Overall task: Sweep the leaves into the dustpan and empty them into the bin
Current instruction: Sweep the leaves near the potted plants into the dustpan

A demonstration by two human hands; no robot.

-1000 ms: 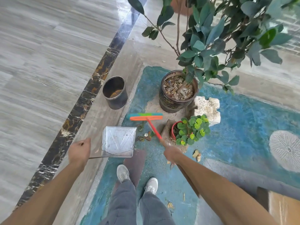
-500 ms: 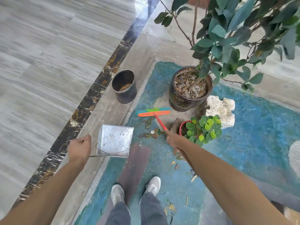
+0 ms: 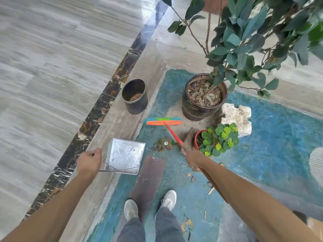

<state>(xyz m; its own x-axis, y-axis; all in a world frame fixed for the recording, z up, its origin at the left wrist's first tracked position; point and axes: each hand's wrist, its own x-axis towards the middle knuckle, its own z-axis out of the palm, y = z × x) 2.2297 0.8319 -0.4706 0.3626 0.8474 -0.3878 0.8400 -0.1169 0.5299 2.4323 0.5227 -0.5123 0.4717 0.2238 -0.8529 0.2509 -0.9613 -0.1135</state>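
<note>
My right hand (image 3: pixel 193 157) grips the red handle of a broom (image 3: pixel 164 121) whose orange and green head lies on the blue floor beyond a small pile of dry leaves (image 3: pixel 161 143). My left hand (image 3: pixel 89 160) holds the thin handle of a square metal dustpan (image 3: pixel 125 155), which sits just left of the leaf pile with its open side facing the leaves. A dark round bin (image 3: pixel 135 96) stands farther off on the grey strip, with some brown debris at its bottom. More loose leaves (image 3: pixel 192 179) lie near my feet.
A large potted tree (image 3: pixel 204 97) stands behind the broom head, its branches overhanging the right side. A small red pot with green leaves (image 3: pixel 217 139) and a pale rock (image 3: pixel 236 116) sit right of the broom handle. My shoes (image 3: pixel 168 198) stand on the blue floor.
The broom head has drawn slightly closer to the leaf pile, and the dustpan has shifted right toward the leaves. The view has moved forward a little.
</note>
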